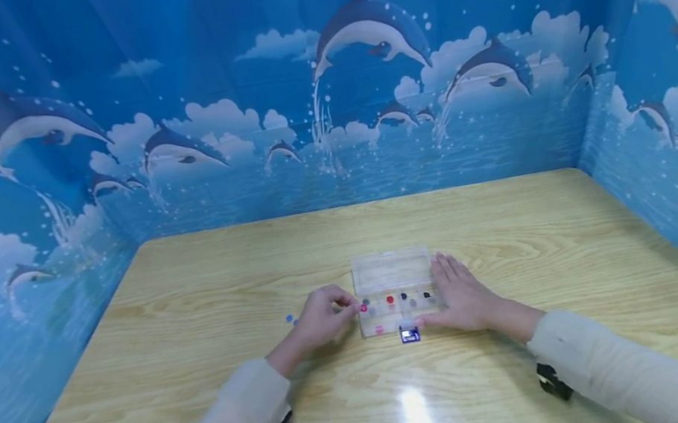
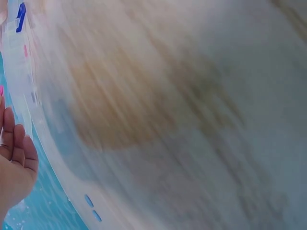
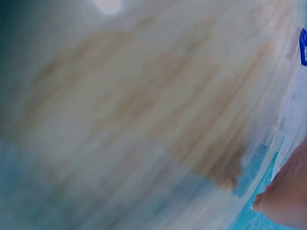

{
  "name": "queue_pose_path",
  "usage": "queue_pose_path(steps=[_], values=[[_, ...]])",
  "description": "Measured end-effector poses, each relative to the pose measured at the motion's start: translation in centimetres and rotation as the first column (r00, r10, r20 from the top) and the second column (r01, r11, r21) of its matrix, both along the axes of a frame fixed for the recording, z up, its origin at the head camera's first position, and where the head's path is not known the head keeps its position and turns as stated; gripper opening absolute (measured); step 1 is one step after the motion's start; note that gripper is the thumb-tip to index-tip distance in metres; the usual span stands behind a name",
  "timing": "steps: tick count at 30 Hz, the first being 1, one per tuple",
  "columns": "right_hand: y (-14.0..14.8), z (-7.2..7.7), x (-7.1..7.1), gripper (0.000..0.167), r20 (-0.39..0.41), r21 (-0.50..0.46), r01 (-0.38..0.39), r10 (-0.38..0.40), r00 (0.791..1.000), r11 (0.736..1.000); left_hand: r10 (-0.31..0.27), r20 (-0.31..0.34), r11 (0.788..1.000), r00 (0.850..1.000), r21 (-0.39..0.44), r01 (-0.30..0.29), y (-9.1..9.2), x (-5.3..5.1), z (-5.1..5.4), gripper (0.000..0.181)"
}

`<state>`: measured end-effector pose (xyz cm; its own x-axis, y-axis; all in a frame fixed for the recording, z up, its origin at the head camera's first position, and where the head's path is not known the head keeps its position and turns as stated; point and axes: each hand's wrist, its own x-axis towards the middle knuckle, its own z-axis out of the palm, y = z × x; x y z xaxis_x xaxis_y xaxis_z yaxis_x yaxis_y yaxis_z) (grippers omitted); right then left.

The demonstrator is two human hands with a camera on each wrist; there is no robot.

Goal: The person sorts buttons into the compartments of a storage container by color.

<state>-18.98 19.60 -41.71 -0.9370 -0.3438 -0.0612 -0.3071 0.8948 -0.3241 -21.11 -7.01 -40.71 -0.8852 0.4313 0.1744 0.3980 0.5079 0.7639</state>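
A clear plastic compartment box (image 1: 390, 272) lies on the table with its lid flipped back. Several small round pieces that look like buttons sit in it, among them a red one (image 1: 390, 300), a black one (image 1: 426, 295) and a pink one (image 1: 379, 329). At the box's left edge my left hand (image 1: 323, 315) pinches a small pink button (image 1: 363, 308) between thumb and fingertips. My right hand (image 1: 466, 297) rests along the right side with straight fingers, its thumb at the front edge. Both wrist views catch little of the hands.
Small blue buttons (image 1: 290, 318) lie on the table left of my left hand, and two show as blue ovals (image 2: 89, 200) in the left wrist view. A dark blue tag (image 1: 410, 335) sits at the box's front edge. Dolphin-print curtains (image 1: 272, 140) surround the wooden table (image 1: 219, 263).
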Motion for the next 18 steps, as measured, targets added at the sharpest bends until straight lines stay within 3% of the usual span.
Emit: queue_pose_path(steps=[10, 18], values=[[0.1, -0.1, 0.0, 0.111, -0.018, 0.01, -0.011, 0.011, 1.0, 1.0, -0.028, 0.012, 0.999, 1.0, -0.026, 0.029, 1.2, 0.2, 0.3, 0.005], [0.0, -0.1, 0.0, 0.111, -0.012, 0.012, -0.009, 0.009, 1.0, 1.0, -0.066, -0.036, 0.993, 0.997, -0.101, 0.062, 1.9, 0.2, 0.1, 0.005]])
